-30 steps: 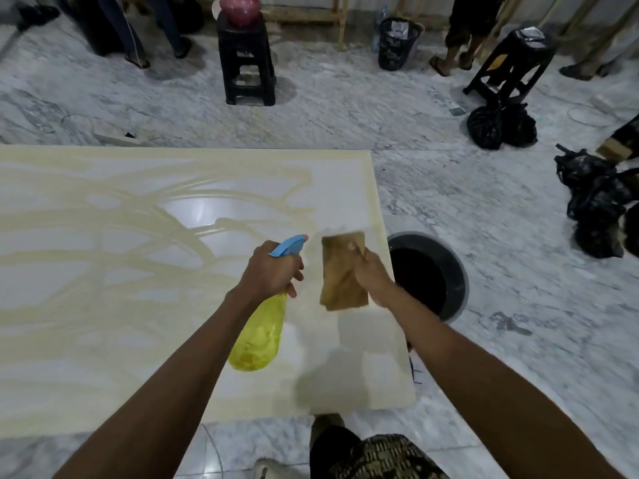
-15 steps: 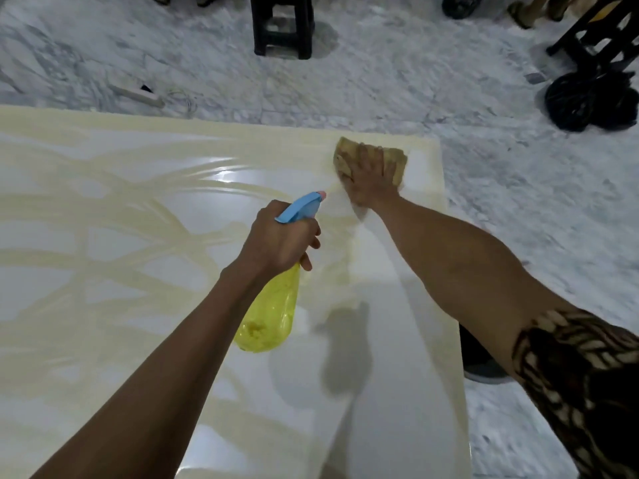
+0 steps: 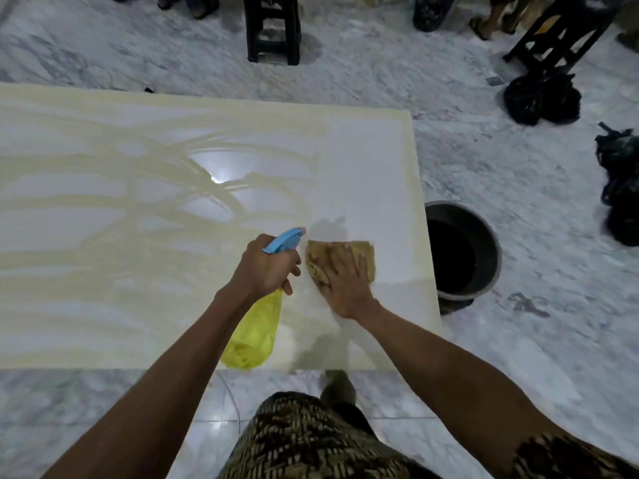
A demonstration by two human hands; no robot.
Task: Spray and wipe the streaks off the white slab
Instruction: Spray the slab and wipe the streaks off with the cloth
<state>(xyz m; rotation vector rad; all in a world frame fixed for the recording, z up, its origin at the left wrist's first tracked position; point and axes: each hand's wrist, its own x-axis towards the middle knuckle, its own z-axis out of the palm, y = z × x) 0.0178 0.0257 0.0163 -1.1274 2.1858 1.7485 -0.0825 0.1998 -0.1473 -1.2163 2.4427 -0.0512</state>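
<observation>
The left hand [image 3: 266,267] gripped the bottle [image 3: 254,331]; the right hand [image 3: 345,283] pressed flat on the cloth [image 3: 366,252], near the slab's [image 3: 373,167] right edge, a bucket [image 3: 484,236] beyond.

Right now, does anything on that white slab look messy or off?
Yes: yellowish streaks loop across the left and middle of the white slab, while the strip near the right hand and its cloth looks clean.

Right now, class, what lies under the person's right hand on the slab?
Under the right hand, pressed flat, lies a brown cloth on the white slab. The cloth's far edge and corners show; the slab surface directly beneath it is covered, so any streaks there cannot be seen.
</observation>
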